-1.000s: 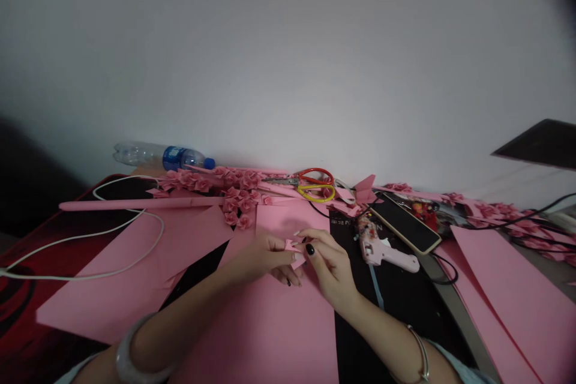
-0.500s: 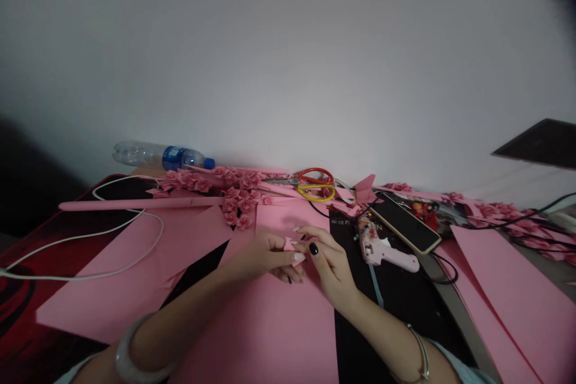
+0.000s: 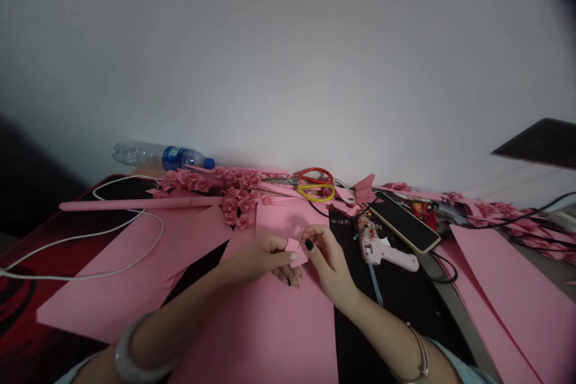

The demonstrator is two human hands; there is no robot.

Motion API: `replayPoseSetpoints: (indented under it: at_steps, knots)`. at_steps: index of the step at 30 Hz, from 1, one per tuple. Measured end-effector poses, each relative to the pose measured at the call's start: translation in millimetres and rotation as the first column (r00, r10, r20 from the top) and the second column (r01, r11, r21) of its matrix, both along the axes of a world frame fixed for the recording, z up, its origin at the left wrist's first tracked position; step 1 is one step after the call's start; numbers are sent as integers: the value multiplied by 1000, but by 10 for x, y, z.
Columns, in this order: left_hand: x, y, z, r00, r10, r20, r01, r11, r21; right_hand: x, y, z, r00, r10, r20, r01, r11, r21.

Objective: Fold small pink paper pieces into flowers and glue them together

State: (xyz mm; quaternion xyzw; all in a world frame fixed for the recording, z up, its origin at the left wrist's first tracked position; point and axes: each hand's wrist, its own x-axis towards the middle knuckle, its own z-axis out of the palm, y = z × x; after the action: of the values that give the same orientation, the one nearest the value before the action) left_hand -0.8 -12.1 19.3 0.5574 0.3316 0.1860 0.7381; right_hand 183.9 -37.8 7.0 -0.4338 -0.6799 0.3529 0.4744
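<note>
A small folded piece of pink paper (image 3: 301, 258) is held over a large pink sheet (image 3: 288, 330) in the middle. My left hand (image 3: 265, 255) pinches its left side, with the thumb on top and the other fingers underneath. At the piece's right edge, my right hand (image 3: 330, 261) is closed, its thumb and curled index finger against the paper. The undersides of the fingertips are hidden. Beyond my hands lie pink paper flowers (image 3: 238, 201) and scissors (image 3: 315, 193) with one red and one yellow handle.
A pink glue gun (image 3: 391, 255) and a phone (image 3: 407, 222) lie to the right. More pink sheets (image 3: 513, 288) are at far right. A plastic bottle (image 3: 153, 155) rests by the wall, a rolled pink tube (image 3: 135, 204) and white cable (image 3: 81, 278) at left.
My right thumb and fingers have shifted slightly right, off the top of the paper piece to its edge, so more of its face shows. My left hand has hardly moved.
</note>
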Motion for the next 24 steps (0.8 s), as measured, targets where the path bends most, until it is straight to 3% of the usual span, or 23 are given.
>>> replayPoseSetpoints:
  at_steps: [4,7,11,19,24]
  knots:
    - [-13,-22,10,995,-99,-2,99,995,-16,-16,14,-18,980,167,105,-151,978,-143]
    - [-20,-35,-24,988,-150,-23,149,989,-21,-9,31,-16,947,286,149,-260,950,-173]
    - [-32,-26,-88,981,-193,-4,193,981,-18,3,38,-12,928,336,160,-307,934,-181]
    - [-11,-29,-22,988,-155,-22,154,988,-20,-9,17,-28,945,289,155,-264,950,-164]
    - [-8,-16,21,998,1,-67,6,995,103,20,38,-74,991,4,130,9,995,-100]
